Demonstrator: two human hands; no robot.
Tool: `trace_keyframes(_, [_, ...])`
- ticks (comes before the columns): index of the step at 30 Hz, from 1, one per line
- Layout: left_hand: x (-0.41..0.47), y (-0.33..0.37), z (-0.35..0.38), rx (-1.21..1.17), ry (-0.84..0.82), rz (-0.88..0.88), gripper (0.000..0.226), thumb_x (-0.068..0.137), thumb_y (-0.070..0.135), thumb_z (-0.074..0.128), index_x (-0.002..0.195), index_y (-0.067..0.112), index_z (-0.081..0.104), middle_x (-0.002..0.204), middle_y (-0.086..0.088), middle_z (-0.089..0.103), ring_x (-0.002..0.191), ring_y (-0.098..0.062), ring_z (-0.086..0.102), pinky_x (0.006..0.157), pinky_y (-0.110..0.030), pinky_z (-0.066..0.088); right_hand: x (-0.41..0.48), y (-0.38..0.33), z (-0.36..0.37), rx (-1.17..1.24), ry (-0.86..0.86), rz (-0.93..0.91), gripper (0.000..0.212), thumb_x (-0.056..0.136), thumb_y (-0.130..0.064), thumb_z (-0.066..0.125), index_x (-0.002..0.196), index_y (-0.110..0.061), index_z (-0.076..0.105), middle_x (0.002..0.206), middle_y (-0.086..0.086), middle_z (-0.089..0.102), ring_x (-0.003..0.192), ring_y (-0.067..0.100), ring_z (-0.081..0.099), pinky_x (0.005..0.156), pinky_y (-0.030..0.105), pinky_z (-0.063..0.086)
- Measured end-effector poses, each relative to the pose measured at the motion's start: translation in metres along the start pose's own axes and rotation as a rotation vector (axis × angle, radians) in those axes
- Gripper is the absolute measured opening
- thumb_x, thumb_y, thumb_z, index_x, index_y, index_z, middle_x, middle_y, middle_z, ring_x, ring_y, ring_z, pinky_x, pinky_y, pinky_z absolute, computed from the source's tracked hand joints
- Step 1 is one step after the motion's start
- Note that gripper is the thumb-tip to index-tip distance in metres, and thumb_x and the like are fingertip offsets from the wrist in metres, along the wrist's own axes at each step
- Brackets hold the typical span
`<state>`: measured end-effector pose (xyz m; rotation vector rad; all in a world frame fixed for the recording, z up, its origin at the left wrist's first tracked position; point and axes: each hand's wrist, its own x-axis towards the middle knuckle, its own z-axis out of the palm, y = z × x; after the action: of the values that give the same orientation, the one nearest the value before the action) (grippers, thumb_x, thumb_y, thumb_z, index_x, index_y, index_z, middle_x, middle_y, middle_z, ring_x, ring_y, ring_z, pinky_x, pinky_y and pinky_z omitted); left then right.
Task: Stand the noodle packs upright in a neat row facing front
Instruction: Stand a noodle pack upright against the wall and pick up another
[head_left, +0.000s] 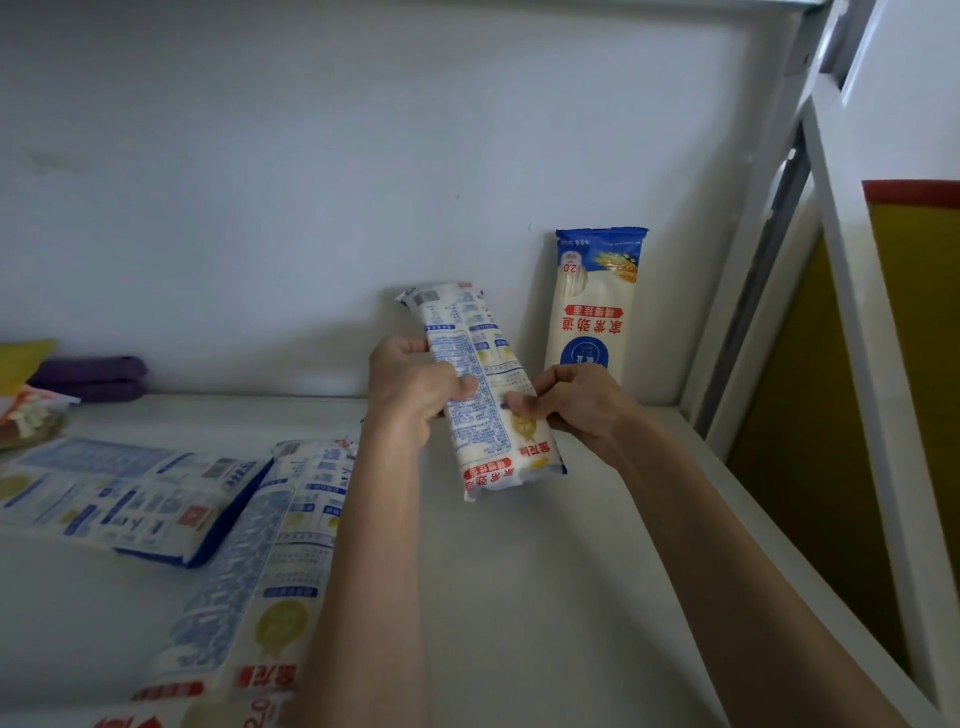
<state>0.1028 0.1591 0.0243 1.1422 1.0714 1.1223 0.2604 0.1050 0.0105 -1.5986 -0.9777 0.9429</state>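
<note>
Both the left hand (415, 387) and right hand (576, 402) grip the held noodle pack (480, 389), tilted, back label outward, above the shelf (519, 597), just left of the upright pack (595, 306) in the back right corner.
</note>
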Motion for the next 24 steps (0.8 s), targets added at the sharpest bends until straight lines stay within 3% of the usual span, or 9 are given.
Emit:
trace_keyframes(4, [-0.002,-0.008,0.007,-0.037,0.002,0.125,0.056,0.074,-0.014,0.074,0.116,0.012,0.048,0.094,-0.002,0.07,0.079,-0.008,0.068,0.06,-0.024,0.056,0.002,-0.002,0.001,0.06,0.063,-0.064,0.032,0.071,0.002,0.08,0.084,-0.008,0.052,0.094,0.007,0.072,0.087,0.024,0.071,0.076,0.041,0.06])
trace_keyframes(8, [-0.002,-0.015,0.015,-0.019,-0.005,0.273,0.055,0.078,-0.012,0.07,0.124,0.013,0.053,0.104,-0.001,0.074,0.086,-0.005,0.07,0.075,-0.029,0.059,0.001,-0.004,0.003,0.107,0.141,-0.105,0.038,0.073,0.004,0.078,0.103,-0.005,0.057,0.09,0.002,0.069,0.076,0.014,0.068,0.061,0.029,0.058])
trace_keyframes(13, [0.003,-0.034,0.023,0.038,-0.074,0.442,0.051,0.082,-0.013,0.065,0.125,0.015,0.059,0.11,0.001,0.073,0.098,-0.008,0.071,0.083,-0.029,0.058,0.008,0.009,0.01,0.006,0.212,-0.185,0.038,0.076,0.004,0.075,0.112,-0.005,0.064,0.099,0.002,0.07,0.089,0.018,0.069,0.075,0.033,0.059])
trace_keyframes(16, [0.012,-0.046,0.026,0.139,-0.107,0.425,0.046,0.086,-0.006,0.065,0.123,0.021,0.059,0.11,0.006,0.072,0.099,-0.007,0.069,0.083,-0.027,0.056,0.013,0.019,0.015,-0.015,0.292,-0.227,0.034,0.075,0.002,0.077,0.107,-0.004,0.065,0.104,0.005,0.071,0.095,0.021,0.07,0.077,0.033,0.059])
trace_keyframes(20, [0.031,-0.067,0.017,0.485,-0.187,0.259,0.054,0.069,-0.007,0.077,0.116,0.016,0.064,0.108,0.0,0.071,0.094,-0.015,0.067,0.078,-0.025,0.053,0.019,0.027,0.023,-0.113,0.379,-0.262,0.034,0.077,-0.003,0.077,0.105,-0.008,0.059,0.109,0.005,0.069,0.099,0.02,0.068,0.078,0.032,0.057])
trace_keyframes(22, [0.034,-0.077,0.017,0.487,-0.108,0.24,0.052,0.065,-0.006,0.08,0.111,0.015,0.067,0.102,0.0,0.072,0.086,-0.014,0.067,0.077,-0.025,0.054,0.021,0.028,0.024,-0.142,0.386,-0.27,0.035,0.079,-0.004,0.075,0.108,-0.009,0.057,0.11,0.004,0.067,0.101,0.019,0.066,0.073,0.027,0.053])
trace_keyframes(24, [0.034,-0.083,0.02,0.454,-0.018,0.25,0.048,0.063,-0.003,0.081,0.105,0.017,0.069,0.097,0.0,0.074,0.083,-0.016,0.069,0.08,-0.035,0.058,0.023,0.027,0.024,-0.175,0.373,-0.287,0.036,0.08,-0.004,0.074,0.111,-0.008,0.058,0.109,0.003,0.067,0.102,0.02,0.066,0.072,0.026,0.053])
